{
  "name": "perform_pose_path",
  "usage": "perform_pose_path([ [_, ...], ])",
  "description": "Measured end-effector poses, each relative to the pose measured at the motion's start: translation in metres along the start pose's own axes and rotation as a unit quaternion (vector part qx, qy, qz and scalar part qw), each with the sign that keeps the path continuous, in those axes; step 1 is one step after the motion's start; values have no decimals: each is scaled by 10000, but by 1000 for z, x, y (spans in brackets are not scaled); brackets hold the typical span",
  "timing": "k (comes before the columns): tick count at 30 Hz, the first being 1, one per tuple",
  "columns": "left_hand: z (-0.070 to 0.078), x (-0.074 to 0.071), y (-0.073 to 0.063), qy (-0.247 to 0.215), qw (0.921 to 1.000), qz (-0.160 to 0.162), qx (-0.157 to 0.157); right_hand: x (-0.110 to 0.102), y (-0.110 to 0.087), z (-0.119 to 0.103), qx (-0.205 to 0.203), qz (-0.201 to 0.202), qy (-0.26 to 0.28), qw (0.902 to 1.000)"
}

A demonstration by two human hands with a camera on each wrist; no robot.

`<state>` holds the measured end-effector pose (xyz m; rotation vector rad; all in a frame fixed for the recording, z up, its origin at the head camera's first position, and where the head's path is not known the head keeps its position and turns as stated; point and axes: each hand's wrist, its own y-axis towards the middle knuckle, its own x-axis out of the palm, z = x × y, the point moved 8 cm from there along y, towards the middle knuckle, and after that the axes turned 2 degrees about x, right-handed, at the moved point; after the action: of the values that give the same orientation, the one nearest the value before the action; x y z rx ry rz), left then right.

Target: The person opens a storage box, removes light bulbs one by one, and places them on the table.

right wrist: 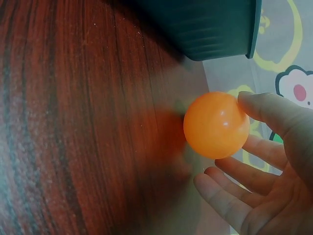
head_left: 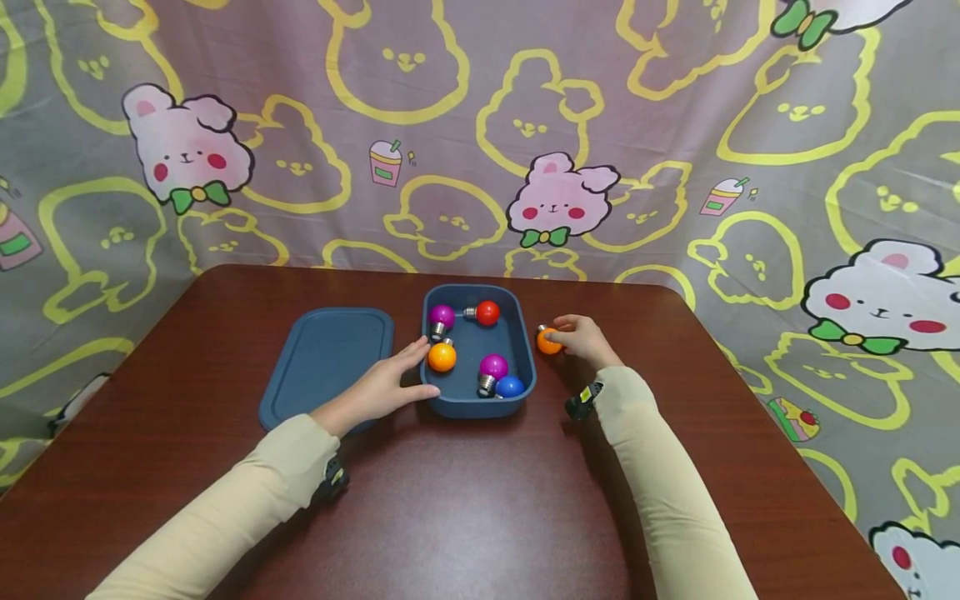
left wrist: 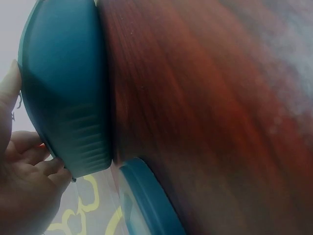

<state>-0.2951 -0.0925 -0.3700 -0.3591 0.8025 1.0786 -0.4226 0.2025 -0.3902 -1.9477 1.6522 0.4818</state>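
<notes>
A blue-grey plastic box [head_left: 471, 408] stands on the table, holding several small round light bulbs. In it lie a purple bulb [head_left: 442, 316] and a red bulb [head_left: 488, 313] at the back, an orange bulb [head_left: 442, 358] at the left, and a purple bulb [head_left: 493, 366] beside a blue bulb [head_left: 511, 386] at the front. My left hand [head_left: 378, 386] rests on the box's left rim with fingers and thumb spread. Right of the box, my right hand [head_left: 588, 340] pinches another orange light bulb [right wrist: 215, 126] between thumb and fingers, its globe facing the right wrist camera.
The box's flat blue-grey lid [head_left: 330, 354] lies on the table to the left, partly behind my left forearm. A brown wooden table [head_left: 480, 508] extends toward me. Behind it hangs a patterned cloth [head_left: 442, 142] with cartoon rabbits.
</notes>
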Motion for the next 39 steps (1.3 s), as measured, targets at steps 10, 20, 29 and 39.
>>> perform_pose_path([
  [10,1,0,0,3,10000,7,23,2,1,1,-23,-1,26,10000],
  [20,0,0,0,-36,10000,-1,-24,3,-2,-2,-106,-10,82,9999],
  [29,3,-1,-1,-22,10000,9,39,5,-2,-3,-77,-12,150,9999],
  [39,3,-1,-1,-36,10000,8,28,1,-5,-5,-124,72,271,9995],
])
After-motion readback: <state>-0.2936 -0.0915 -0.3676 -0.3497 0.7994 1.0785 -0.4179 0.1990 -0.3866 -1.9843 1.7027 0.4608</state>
